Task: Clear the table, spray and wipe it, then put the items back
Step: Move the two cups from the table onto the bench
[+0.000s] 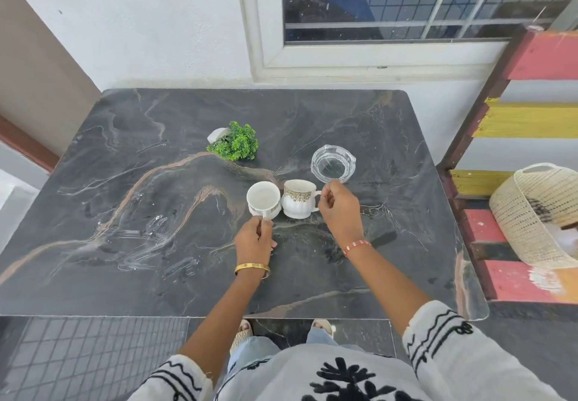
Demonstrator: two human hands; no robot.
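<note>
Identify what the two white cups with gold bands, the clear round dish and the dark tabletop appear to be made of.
Two white gold-banded cups: probably glazed ceramic, being opaque and glossy. Clear round dish: likely thick glass, since the tabletop shows through it. Dark veined tabletop: looks like polished stone or a stone-look slab, with reflections and wet streaks.

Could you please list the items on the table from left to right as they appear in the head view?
Small green plant → left cup, held by the left hand → right cup, held by the right hand.
</note>
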